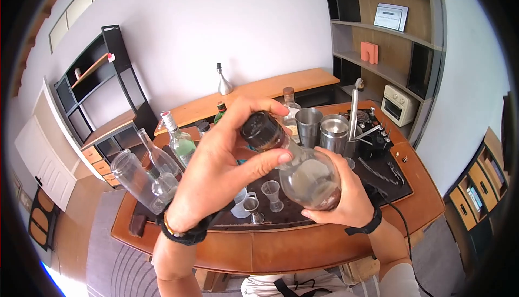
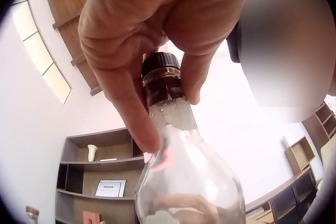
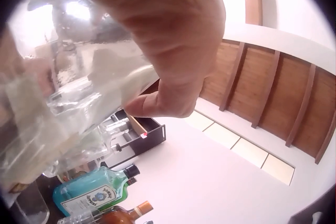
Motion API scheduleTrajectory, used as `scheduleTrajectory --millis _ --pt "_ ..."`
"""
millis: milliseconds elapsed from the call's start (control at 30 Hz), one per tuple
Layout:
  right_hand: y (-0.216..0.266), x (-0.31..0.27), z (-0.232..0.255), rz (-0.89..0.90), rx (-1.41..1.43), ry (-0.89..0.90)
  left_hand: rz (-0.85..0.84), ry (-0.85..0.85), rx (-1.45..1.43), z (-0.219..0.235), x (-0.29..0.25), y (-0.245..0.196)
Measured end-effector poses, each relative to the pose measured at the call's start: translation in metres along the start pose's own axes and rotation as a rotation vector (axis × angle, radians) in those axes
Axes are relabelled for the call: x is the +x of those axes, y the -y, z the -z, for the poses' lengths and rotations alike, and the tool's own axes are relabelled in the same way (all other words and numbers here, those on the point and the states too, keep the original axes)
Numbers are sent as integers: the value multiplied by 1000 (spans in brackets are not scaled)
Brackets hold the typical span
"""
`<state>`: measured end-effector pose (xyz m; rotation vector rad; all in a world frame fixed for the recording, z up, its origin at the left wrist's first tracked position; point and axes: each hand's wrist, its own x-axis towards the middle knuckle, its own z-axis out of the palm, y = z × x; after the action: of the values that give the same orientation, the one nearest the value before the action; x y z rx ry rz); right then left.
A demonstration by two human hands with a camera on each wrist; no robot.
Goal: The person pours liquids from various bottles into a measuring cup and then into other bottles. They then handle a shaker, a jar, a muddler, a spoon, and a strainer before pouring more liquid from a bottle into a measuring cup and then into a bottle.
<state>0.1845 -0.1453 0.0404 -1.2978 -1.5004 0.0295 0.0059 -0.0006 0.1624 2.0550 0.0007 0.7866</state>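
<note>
A clear round-bodied glass bottle (image 1: 308,175) is held tilted above the table, its black cap (image 1: 259,130) toward the upper left. The left hand (image 1: 216,162) has its thumb and fingers around the capped neck. In the left wrist view, fingers of the left hand (image 2: 157,40) lie on both sides of the black cap (image 2: 161,62), with the bottle (image 2: 191,176) below. The right hand (image 1: 346,194) grips the bottle's body near its base. In the right wrist view, the right hand (image 3: 173,50) curls over the glass (image 3: 84,71).
Behind the hands are metal shakers (image 1: 334,132), a black tool stand (image 1: 376,140) and a corked bottle (image 1: 290,98). Glass bottles and a tall glass jar (image 1: 132,175) stand at left. A small measuring glass (image 1: 273,195) and a metal jigger (image 1: 252,209) are near the front edge.
</note>
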Motion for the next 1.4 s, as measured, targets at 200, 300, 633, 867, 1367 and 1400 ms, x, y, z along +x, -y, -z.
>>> scheduleTrajectory --millis 200,300,633,867,1367,1400 --pt "-6 -9 -2 -55 38 55 53 26 13 -2 -7 13" --pt "-14 -11 -3 -59 41 63 51 57 25 -1 -6 20" --pt "-30 -19 0 -183 129 149 127 97 -58 -9 0 39" --pt "-36 -22 1 -178 189 83 -199 -141 128 -1 -3 18" --pt "-37 -31 2 -239 183 69 -651 -547 835 23 -35 -47" --pt "-35 -31 1 -251 206 62 -639 -546 841 25 -39 -47"
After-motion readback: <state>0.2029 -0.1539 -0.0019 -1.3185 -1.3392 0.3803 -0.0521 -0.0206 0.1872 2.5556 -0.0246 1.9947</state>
